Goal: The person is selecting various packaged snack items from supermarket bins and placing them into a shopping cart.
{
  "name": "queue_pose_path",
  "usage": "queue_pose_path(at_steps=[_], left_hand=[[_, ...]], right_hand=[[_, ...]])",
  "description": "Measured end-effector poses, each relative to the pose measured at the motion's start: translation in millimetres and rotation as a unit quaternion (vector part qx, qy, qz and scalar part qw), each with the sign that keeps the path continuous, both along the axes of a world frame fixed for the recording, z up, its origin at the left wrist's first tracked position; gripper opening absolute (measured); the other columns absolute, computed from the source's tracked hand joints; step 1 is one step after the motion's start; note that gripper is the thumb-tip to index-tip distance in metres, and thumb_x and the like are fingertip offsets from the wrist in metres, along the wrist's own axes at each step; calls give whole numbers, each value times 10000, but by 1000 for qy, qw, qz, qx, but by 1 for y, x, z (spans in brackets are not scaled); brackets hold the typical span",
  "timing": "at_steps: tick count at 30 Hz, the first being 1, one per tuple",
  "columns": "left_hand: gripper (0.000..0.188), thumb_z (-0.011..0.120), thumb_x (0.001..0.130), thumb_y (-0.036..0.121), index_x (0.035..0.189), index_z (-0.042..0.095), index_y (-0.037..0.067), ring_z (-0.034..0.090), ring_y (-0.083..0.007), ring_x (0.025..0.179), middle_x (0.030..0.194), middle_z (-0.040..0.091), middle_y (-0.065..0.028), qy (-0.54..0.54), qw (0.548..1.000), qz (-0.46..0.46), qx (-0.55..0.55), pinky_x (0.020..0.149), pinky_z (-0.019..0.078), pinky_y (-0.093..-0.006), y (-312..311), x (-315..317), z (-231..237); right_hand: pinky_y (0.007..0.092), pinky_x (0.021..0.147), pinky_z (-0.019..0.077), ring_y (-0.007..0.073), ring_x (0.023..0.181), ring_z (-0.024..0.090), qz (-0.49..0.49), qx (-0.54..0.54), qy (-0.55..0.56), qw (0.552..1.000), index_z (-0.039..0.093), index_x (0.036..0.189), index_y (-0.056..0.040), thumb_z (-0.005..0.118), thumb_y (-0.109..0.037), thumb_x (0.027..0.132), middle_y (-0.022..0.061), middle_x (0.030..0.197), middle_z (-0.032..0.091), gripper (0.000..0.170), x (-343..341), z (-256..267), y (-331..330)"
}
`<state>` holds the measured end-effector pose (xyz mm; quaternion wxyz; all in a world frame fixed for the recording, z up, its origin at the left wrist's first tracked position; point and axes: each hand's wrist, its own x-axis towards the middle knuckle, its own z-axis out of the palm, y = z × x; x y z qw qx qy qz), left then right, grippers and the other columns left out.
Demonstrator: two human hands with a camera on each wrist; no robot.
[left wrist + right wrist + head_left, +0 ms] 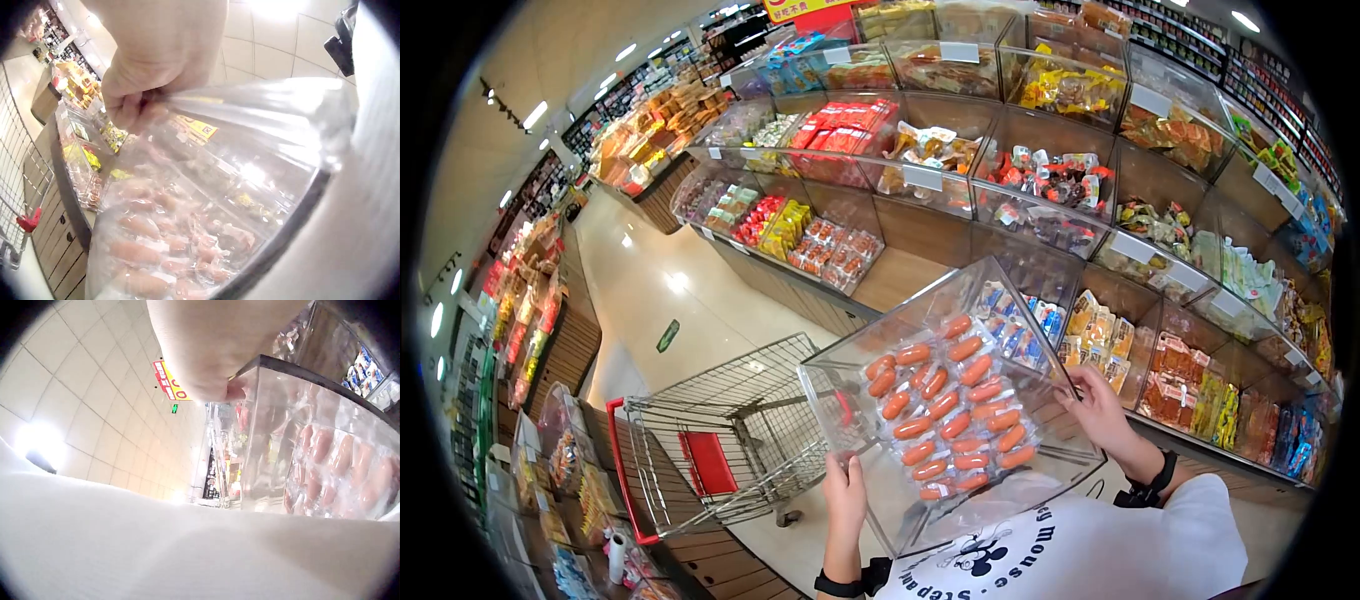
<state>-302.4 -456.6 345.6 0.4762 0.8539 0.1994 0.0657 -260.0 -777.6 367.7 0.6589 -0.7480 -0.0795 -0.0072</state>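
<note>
A clear plastic bin (832, 405) is held tilted in front of the person's white shirt. Inside lie rows of reddish sausages (943, 404) in clear wrappers. My left hand (846, 492) grips the bin's near left edge, its thumb up along the wall. In the left wrist view, the fingers of the left hand (162, 56) curl over the rim. At the bin's right side, my right hand (1095, 408) holds the dark-edged rim. The right wrist view shows the right hand (219, 356) at a corner of the bin (265, 437), most fingers hidden.
Tiered clear display bins full of packaged snacks (1050, 180) curve behind and to the right. A wooden shelf board (912, 268) shows just beyond the held bin. At the left stands a metal shopping cart (730, 420) with a red handle, near another snack display (575, 480).
</note>
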Motion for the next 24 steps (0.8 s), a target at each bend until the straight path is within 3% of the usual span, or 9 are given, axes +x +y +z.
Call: queue_pose_path(at_steps=[4, 6, 7, 10, 13, 16, 21, 24], left_hand=[[140, 437, 780, 119, 844, 453, -5, 441, -109, 489, 581, 466, -50, -40, 998, 0, 53, 450, 363, -248, 10, 34, -10], [134, 428, 789, 118, 852, 447, 2, 394, -77, 435, 559, 432, -20, -21, 1000, 20, 9, 390, 320, -222, 21, 46, -26], [131, 423, 793, 118, 856, 444, 6, 371, -62, 408, 547, 416, -5, -14, 999, 31, -13, 360, 298, -208, 26, 51, -36], [122, 409, 803, 115, 873, 431, 19, 320, -31, 376, 534, 375, 23, -29, 998, 47, -33, 323, 243, -182, 39, 58, -55], [114, 404, 805, 114, 870, 425, 22, 320, -37, 375, 525, 370, 24, -17, 997, 65, -26, 322, 246, -188, 49, 65, -51], [147, 440, 779, 114, 846, 451, -17, 446, -118, 559, 642, 492, -70, 21, 992, 112, -51, 526, 378, -253, 60, 70, -36], [136, 438, 772, 109, 831, 447, -14, 421, -124, 533, 607, 462, -56, 3, 992, 108, -65, 505, 361, -256, 98, 84, -39], [110, 431, 777, 99, 831, 437, 3, 392, -95, 466, 557, 419, -22, -18, 995, 82, -60, 434, 332, -230, 123, 95, -39]], right_hand=[[243, 779, 374, 147, 888, 422, 14, -4, -10, 1000, 414, 981, 25, 418, 107, 671, 70, 883, 356, 321, 52, -4, 9], [243, 775, 377, 147, 886, 421, 27, -24, 14, 999, 420, 976, 24, 425, 101, 676, 70, 880, 352, 310, 70, 6, 16], [241, 766, 374, 152, 868, 432, 18, 48, 67, 996, 434, 958, 27, 437, 87, 686, 75, 868, 371, 279, 79, 8, 22], [241, 754, 374, 159, 853, 442, 47, -73, -24, 996, 442, 954, 28, 438, 76, 698, 84, 847, 396, 260, 107, 0, 28], [246, 749, 372, 172, 856, 449, 70, -72, -32, 994, 448, 956, 26, 445, 65, 692, 94, 841, 414, 267, 125, 1, 42], [258, 761, 357, 187, 868, 438, 73, -70, -30, 994, 444, 960, 22, 449, 69, 667, 99, 861, 415, 297, 135, 10, 61], [261, 774, 333, 180, 865, 423, 53, -104, -59, 991, 443, 961, 16, 466, 57, 658, 92, 875, 411, 307, 140, 7, 94], [265, 774, 334, 183, 866, 427, 55, -55, -18, 997, 444, 969, 15, 464, 51, 665, 92, 874, 410, 307, 141, 18, 118]])
